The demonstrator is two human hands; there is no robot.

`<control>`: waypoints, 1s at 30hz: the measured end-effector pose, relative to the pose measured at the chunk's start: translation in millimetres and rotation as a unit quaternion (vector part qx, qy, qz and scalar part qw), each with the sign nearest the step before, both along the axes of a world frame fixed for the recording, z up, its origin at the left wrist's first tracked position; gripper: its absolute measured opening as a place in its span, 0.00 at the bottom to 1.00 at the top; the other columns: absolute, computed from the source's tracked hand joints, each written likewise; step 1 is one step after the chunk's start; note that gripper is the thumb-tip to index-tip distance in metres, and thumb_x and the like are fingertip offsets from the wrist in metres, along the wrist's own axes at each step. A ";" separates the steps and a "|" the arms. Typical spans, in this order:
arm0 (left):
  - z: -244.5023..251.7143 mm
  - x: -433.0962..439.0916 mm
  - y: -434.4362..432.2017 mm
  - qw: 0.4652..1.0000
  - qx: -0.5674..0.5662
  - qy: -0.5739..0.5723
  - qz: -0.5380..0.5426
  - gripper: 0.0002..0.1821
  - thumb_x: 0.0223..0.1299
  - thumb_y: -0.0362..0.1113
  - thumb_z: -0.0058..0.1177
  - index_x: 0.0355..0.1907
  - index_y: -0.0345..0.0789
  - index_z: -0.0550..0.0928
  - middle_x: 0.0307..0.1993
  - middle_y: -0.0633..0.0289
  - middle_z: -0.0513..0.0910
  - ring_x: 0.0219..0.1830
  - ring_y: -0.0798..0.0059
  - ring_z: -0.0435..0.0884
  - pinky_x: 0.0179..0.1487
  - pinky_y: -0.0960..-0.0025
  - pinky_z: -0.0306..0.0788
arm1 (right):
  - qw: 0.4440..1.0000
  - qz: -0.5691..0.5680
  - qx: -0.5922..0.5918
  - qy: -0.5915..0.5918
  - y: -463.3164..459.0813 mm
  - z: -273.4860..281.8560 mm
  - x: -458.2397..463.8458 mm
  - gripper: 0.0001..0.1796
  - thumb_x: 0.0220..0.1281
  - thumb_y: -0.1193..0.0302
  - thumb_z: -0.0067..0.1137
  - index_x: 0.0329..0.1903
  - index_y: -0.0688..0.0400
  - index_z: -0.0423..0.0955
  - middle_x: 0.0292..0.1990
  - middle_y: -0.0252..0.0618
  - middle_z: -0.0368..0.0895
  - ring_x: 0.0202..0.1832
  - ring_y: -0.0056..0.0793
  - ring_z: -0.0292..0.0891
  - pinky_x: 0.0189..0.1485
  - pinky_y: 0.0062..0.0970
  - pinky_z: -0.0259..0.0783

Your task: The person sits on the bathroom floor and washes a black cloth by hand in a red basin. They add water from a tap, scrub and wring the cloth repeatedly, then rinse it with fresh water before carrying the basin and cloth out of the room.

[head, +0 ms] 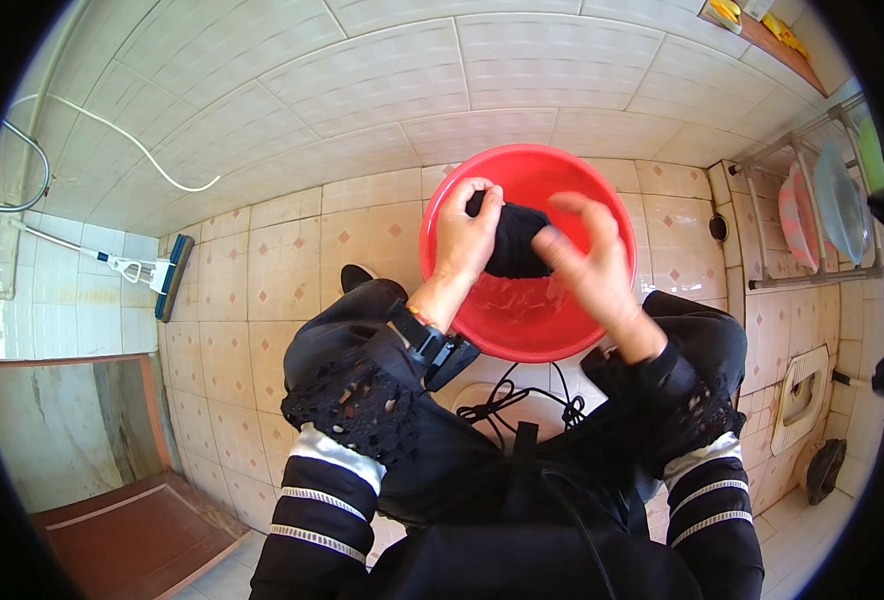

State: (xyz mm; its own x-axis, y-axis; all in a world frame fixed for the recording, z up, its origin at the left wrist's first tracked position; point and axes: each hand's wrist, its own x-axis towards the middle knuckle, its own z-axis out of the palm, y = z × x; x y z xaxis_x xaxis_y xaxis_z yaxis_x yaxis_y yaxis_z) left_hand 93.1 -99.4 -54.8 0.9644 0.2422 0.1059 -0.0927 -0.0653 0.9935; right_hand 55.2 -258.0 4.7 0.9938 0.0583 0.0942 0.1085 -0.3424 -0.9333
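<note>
My left hand (470, 229) grips one edge of a bunched black cloth (517, 240) between thumb and fingers. It holds the cloth above a round red plastic basin (528, 351) that stands on the floor between my feet and the wall. At the cloth's right side is my right hand (588, 251), slightly blurred, with thumb and fingers spread apart. Its thumb is beside the cloth; whether it touches the cloth I cannot tell. A little water seems to lie in the basin's bottom.
A squeeze mop (138, 268) leans at the left wall. On the right, a metal rack (809, 281) holds several plastic basins (839, 202). A squat toilet (800, 386) and a dark bag (826, 471) lie lower right. Black cords (521, 397) hang near my lap.
</note>
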 end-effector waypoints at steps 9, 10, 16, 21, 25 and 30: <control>51.5 -22.1 8.0 0.976 -0.067 -0.161 -0.130 0.09 0.57 0.27 0.53 0.41 0.32 0.75 0.33 0.66 0.77 0.38 0.81 0.74 0.48 0.76 0.68 | 0.698 0.049 0.629 0.338 -4.2 -27.2 4.9 0.40 0.58 0.37 0.45 0.63 0.52 0.61 0.59 0.41 0.67 0.54 0.41 0.71 0.58 0.36 0.68; 54.1 -24.0 6.3 0.977 -0.084 -0.149 -0.127 0.13 0.53 0.27 0.55 0.43 0.31 0.74 0.34 0.64 0.76 0.41 0.79 0.74 0.50 0.74 0.67 | 0.749 -0.004 0.614 0.249 1.0 -25.9 2.6 0.37 0.60 0.40 0.47 0.62 0.53 0.62 0.57 0.39 0.69 0.58 0.36 0.68 0.60 0.33 0.64; 59.1 -35.5 -1.1 0.979 -0.035 -0.157 -0.124 0.14 0.54 0.32 0.53 0.45 0.31 0.75 0.53 0.51 0.74 0.54 0.69 0.71 0.60 0.66 0.61 | 0.820 -0.084 0.555 0.114 15.4 -8.9 -2.8 0.20 0.58 0.67 0.62 0.51 0.59 0.70 0.48 0.36 0.73 0.51 0.27 0.70 0.57 0.28 0.65; 53.9 -32.5 1.5 0.918 -0.345 0.027 -0.194 0.11 0.64 0.43 0.47 0.36 0.37 0.76 0.55 0.52 0.74 0.55 0.70 0.73 0.60 0.66 0.65 | 0.937 -0.010 0.325 -0.124 6.4 5.2 -4.9 0.14 0.44 0.83 0.62 0.35 0.60 0.70 0.44 0.39 0.72 0.49 0.33 0.72 0.54 0.30 0.66; 49.0 -24.8 6.4 0.871 -0.414 0.191 -0.181 0.15 0.63 0.49 0.50 0.30 0.39 0.75 0.35 0.65 0.79 0.36 0.80 0.75 0.41 0.74 0.70 | 0.947 0.094 0.121 -0.281 6.2 16.0 -3.5 0.15 0.40 0.83 0.62 0.33 0.59 0.69 0.46 0.46 0.75 0.53 0.46 0.73 0.51 0.34 0.71; 48.8 -5.4 11.1 0.819 -0.422 0.276 -0.275 0.16 0.63 0.50 0.49 0.32 0.40 0.77 0.28 0.67 0.77 0.30 0.79 0.76 0.35 0.74 0.71 | 0.915 0.167 -0.025 -0.366 13.3 23.4 2.2 0.16 0.30 0.80 0.64 0.27 0.57 0.71 0.37 0.35 0.79 0.49 0.43 0.75 0.49 0.36 0.74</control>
State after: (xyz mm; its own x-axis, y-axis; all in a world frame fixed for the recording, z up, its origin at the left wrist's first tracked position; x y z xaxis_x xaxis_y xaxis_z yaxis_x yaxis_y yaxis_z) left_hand 87.7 -88.2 -6.1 0.7964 -0.4828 -0.3641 0.6011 0.5662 0.5640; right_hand 57.5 -244.7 28.1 0.5916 0.3692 0.7167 0.8048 -0.2172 -0.5524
